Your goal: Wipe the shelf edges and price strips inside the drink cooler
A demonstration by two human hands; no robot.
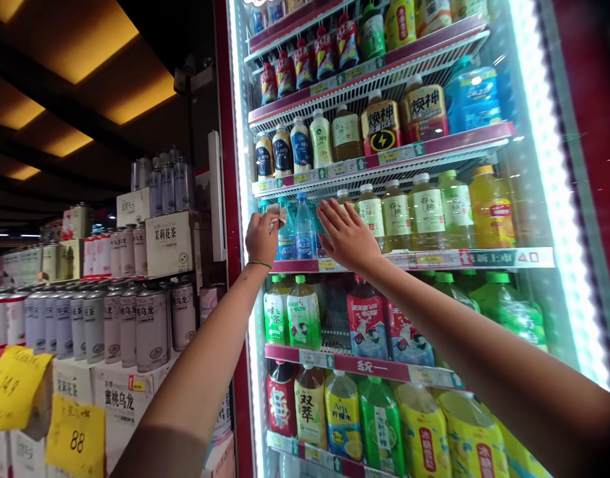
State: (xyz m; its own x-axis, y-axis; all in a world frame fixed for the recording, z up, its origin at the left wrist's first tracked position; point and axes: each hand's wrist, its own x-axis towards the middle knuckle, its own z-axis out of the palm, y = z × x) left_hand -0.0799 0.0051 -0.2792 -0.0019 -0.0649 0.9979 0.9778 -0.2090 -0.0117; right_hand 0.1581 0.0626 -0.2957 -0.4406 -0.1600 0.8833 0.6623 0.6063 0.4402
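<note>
My left hand (262,238) is closed around a crumpled white tissue (277,216), in front of the left end of a lit drinks cooler. My right hand (348,234) is open and flat, fingers together and pointing up and left, holding nothing. Its palm faces the middle shelf; whether it touches a glass pane there I cannot tell. Between the two hands show clear blue bottles (305,229) on that shelf. Just right of my right hand stand pale green tea bottles (397,216), and part of the row is hidden behind the fingers.
Other cooler shelves hold small red-capped bottles (324,53), dark energy drink bottles (381,125), red drink packs (367,318) and large yellow bottles (424,425). At left, tall cans (152,325) are stacked on cartons (170,244), with yellow price signs (76,435) in front. A bright light strip (548,166) edges the cooler.
</note>
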